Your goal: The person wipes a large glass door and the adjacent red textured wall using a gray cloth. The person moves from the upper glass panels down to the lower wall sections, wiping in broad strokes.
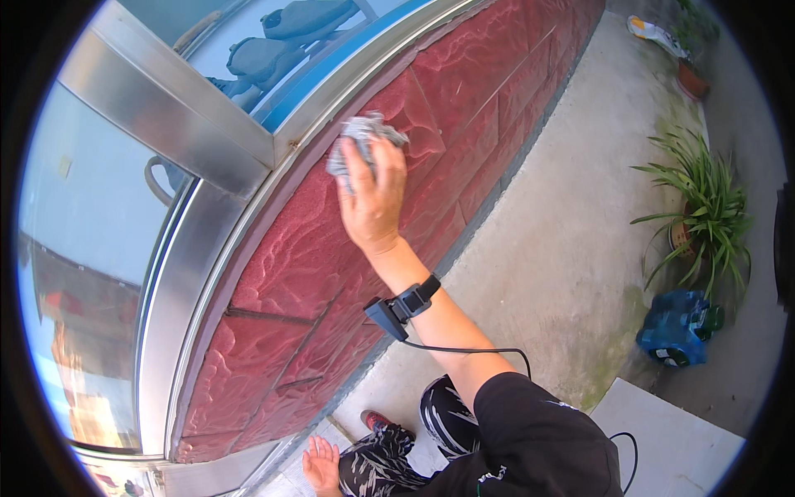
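Observation:
My right hand [376, 199] presses a crumpled grey cloth [372, 127] to the top of a low wall of dark red, rough-faced tiles [273, 267]. Its fingers are bent over the cloth, and part of the cloth is hidden under them. Just above runs the stainless steel window frame [245, 205]. A black strap with a small device [397, 309] and a cable circles my right wrist. Low in the picture, my left hand [322, 466] hangs with the palm showing and the fingers slightly apart, holding nothing.
Shoes [267, 59] rest behind the window glass. A concrete walkway [528, 248] borders the wall. Along its far side are a potted spider plant [702, 205], blue plastic bottles [674, 329] and a terracotta pot [690, 81]. A pale slab [664, 428] lies at lower right.

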A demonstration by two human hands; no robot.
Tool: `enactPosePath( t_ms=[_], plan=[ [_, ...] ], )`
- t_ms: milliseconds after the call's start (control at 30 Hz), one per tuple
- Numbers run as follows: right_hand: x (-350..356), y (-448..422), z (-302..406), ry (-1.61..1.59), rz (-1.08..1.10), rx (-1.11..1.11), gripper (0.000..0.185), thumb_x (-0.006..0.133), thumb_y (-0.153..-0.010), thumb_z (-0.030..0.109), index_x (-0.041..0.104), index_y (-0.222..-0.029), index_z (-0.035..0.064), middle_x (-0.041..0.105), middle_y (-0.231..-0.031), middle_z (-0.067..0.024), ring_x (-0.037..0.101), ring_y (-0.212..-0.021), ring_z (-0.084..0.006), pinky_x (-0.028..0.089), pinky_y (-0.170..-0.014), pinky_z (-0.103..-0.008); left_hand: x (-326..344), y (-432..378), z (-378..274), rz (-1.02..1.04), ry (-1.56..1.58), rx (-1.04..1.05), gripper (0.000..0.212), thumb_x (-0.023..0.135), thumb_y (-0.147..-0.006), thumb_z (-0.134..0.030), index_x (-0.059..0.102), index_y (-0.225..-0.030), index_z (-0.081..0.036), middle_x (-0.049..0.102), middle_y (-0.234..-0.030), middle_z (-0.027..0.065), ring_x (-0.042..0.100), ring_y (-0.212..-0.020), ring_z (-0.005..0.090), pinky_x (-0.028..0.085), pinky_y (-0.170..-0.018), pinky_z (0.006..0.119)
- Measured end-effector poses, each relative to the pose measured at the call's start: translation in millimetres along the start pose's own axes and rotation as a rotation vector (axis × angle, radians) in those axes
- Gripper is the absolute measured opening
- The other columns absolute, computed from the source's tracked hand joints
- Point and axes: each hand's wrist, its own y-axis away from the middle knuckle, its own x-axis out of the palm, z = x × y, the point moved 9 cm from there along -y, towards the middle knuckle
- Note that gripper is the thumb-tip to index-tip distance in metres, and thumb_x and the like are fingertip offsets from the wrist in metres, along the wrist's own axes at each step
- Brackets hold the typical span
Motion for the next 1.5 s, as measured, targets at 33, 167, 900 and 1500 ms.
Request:
enactPosePath(
  t_ms=[33, 167, 900, 1500],
  plan=[
    [-1.7, 10.3, -23.4, 0.064, -0.029, 0.041, 0.058, 0.065, -0.079, 0.010, 0.047, -0.135, 0.0118, 0.042, -0.131, -0.0194, 0.040, -0.126, -0.0360, 0.029, -0.105, -0.0561, 1.6, -2.9, 0.0, -0.009, 0.003, -0.006, 0.045, 0.054, -0.093, -0.033, 0.047, -0.132, -0.014, 0.057, -0.127, 0.0054, 0.052, -0.120, 0.0221, 0.035, -0.104, 0.051],
    [-7.4, 72.0, -121.3, 0.013, -0.030, 0.416, 0.055, 0.059, -0.084, 0.007, 0.045, -0.136, 0.0095, 0.038, -0.133, -0.0230, 0.038, -0.125, -0.0400, 0.031, -0.106, -0.0495, 6.2, 1.9, -1.6, 0.118, 0.011, -0.025, 0.051, 0.053, -0.093, -0.030, 0.041, -0.136, -0.006, 0.045, -0.139, 0.0106, 0.040, -0.129, 0.0265, 0.025, -0.110, 0.049],
    [-18.7, 335.2, -333.8, -0.305, -0.418, 1.497, 0.030, 0.041, -0.100, 0.021, 0.053, -0.119, 0.0016, 0.061, -0.108, -0.0104, 0.062, -0.089, -0.0225, 0.052, -0.075, -0.0343, 12.3, -5.9, 0.5, 0.017, 0.051, -0.079, 0.057, 0.056, -0.091, -0.030, 0.038, -0.138, -0.002, 0.042, -0.140, 0.0124, 0.037, -0.130, 0.0272, 0.022, -0.113, 0.046],
    [-3.9, -37.8, -63.7, -0.062, 0.005, 0.059, 0.046, 0.054, -0.092, 0.012, 0.047, -0.137, 0.0114, 0.039, -0.141, -0.0217, 0.038, -0.131, -0.0390, 0.026, -0.109, -0.0505, 3.6, -1.0, -4.9, 0.188, -0.018, 0.009, 0.055, 0.057, -0.091, -0.029, 0.041, -0.137, -0.004, 0.041, -0.144, 0.0089, 0.031, -0.135, 0.0304, 0.019, -0.113, 0.051]
  ],
)
